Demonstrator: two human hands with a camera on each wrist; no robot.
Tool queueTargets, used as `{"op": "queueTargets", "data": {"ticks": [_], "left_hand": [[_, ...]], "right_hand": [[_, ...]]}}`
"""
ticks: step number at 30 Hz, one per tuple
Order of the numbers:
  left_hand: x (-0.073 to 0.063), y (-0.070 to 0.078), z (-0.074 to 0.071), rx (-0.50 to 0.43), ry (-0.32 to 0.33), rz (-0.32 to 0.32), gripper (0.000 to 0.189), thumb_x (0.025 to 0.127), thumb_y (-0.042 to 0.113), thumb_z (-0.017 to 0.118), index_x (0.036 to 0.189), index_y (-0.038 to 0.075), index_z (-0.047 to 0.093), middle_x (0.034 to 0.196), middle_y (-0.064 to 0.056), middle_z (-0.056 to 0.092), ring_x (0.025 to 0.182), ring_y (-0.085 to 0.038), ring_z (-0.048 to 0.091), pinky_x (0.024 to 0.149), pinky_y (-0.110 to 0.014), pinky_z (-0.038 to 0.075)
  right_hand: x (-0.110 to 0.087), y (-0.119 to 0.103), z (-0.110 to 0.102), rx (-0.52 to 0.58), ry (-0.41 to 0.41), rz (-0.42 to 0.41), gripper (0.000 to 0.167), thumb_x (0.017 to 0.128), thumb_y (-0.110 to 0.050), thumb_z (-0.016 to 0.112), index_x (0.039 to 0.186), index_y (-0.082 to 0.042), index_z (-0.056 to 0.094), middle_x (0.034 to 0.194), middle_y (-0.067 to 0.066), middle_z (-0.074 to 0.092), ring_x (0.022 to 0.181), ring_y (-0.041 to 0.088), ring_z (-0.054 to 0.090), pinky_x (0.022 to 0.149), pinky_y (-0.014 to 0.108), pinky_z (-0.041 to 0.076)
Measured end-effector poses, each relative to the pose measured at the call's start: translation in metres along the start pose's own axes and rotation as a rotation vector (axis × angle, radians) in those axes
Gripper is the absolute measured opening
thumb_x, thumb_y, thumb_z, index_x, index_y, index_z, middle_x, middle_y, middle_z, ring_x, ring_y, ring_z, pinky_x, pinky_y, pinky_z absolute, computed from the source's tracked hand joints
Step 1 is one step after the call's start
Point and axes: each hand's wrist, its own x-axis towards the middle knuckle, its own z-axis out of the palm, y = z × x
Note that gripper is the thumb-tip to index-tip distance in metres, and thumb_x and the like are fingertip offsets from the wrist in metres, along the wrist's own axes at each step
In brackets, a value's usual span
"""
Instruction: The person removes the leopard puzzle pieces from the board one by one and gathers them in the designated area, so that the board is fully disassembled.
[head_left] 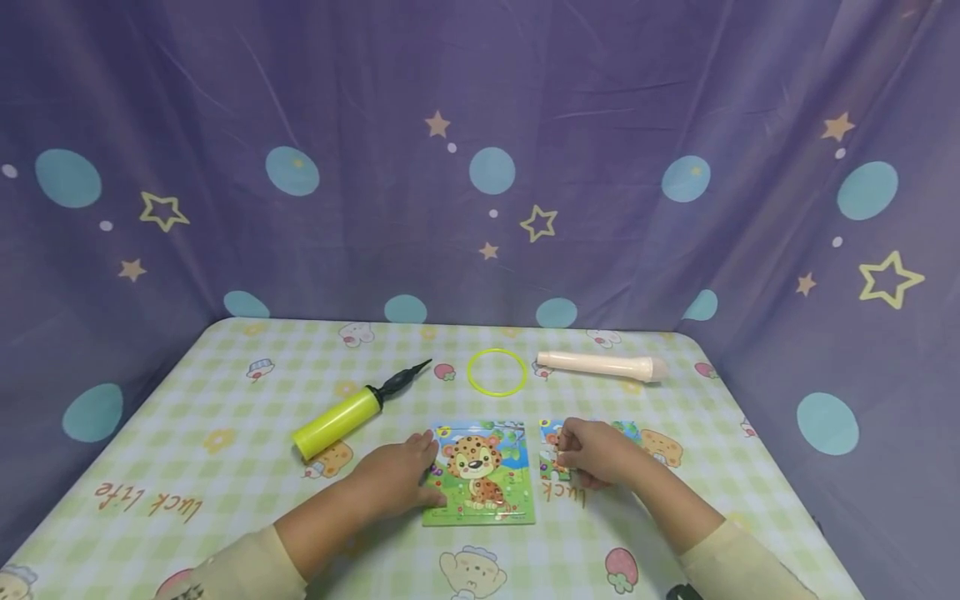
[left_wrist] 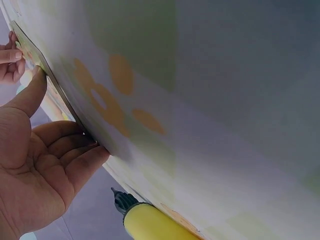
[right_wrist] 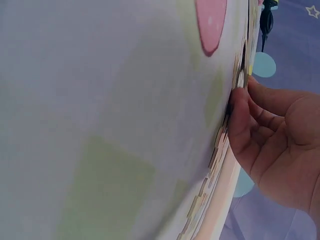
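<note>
A leopard picture board (head_left: pixel 480 475), square with a green and blue scene, lies flat on the table in the head view. My left hand (head_left: pixel 397 475) rests along its left edge, thumb and fingers spread apart; in the left wrist view the left hand (left_wrist: pixel 45 155) touches the board's edge (left_wrist: pixel 62 95). To the right lie jigsaw puzzle pieces (head_left: pixel 551 471) with the same colours. My right hand (head_left: pixel 600 452) covers part of them, thumb and forefinger pinching one piece. Thin pieces (right_wrist: pixel 215 155) show edge-on beside the right hand (right_wrist: pixel 280 135) in the right wrist view.
A yellow hand pump (head_left: pixel 337 425) with a black nozzle lies left of the board. Behind are a yellow ring (head_left: pixel 497 372) and a pale pink stick-shaped thing (head_left: pixel 600 365) with a wider end. A purple curtain (head_left: pixel 480 83) hangs beyond the checked tablecloth (head_left: pixel 255 425).
</note>
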Motion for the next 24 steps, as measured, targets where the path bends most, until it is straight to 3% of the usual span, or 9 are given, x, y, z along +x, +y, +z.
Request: {"op": "queueTargets", "data": {"ticks": [5, 10, 14, 18, 24], "left_hand": [[0.0, 0.0, -0.001, -0.003, -0.005, -0.002, 0.089, 0.08, 0.057, 0.071, 0.144, -0.001, 0.047, 0.154, -0.019, 0.039, 0.142, -0.036, 0.038, 0.113, -0.049, 0.035], [0.0, 0.001, -0.001, -0.003, -0.01, -0.004, 0.09, 0.081, 0.058, 0.071, 0.144, -0.001, 0.046, 0.154, -0.019, 0.038, 0.142, -0.036, 0.037, 0.114, -0.049, 0.035], [-0.001, 0.001, -0.001, 0.004, -0.013, -0.007, 0.089, 0.081, 0.058, 0.07, 0.145, -0.001, 0.046, 0.155, -0.018, 0.037, 0.143, -0.035, 0.037, 0.113, -0.049, 0.035], [0.0, 0.001, -0.001, 0.007, -0.017, -0.005, 0.089, 0.082, 0.058, 0.07, 0.145, 0.0, 0.045, 0.155, -0.018, 0.037, 0.143, -0.035, 0.037, 0.113, -0.049, 0.035], [0.0, 0.001, -0.001, 0.007, -0.02, -0.004, 0.088, 0.083, 0.057, 0.069, 0.146, 0.001, 0.044, 0.155, -0.017, 0.036, 0.143, -0.035, 0.037, 0.114, -0.049, 0.035]], "right_hand": [[0.001, 0.0, 0.002, -0.097, 0.037, -0.01, 0.016, 0.09, -0.027, 0.072, 0.087, -0.021, 0.057, 0.061, 0.002, 0.06, 0.047, 0.015, 0.054, 0.044, 0.029, 0.045], [0.003, -0.004, -0.001, -0.141, 0.066, -0.024, 0.016, 0.091, -0.03, 0.07, 0.087, -0.021, 0.057, 0.067, -0.002, 0.059, 0.052, 0.014, 0.054, 0.047, 0.031, 0.045], [0.004, -0.014, -0.004, -0.147, 0.082, -0.082, 0.015, 0.093, -0.032, 0.069, 0.089, -0.022, 0.058, 0.073, -0.006, 0.059, 0.059, 0.013, 0.053, 0.054, 0.031, 0.045], [0.004, -0.03, -0.002, -0.109, 0.045, -0.163, 0.017, 0.092, -0.035, 0.069, 0.096, -0.021, 0.06, 0.082, -0.006, 0.06, 0.069, 0.013, 0.054, 0.062, 0.031, 0.045], [-0.001, -0.052, 0.02, -0.176, -0.047, -0.258, 0.045, 0.086, -0.045, 0.073, 0.118, -0.016, 0.061, 0.106, -0.003, 0.058, 0.091, 0.014, 0.059, 0.077, 0.034, 0.052]]}}
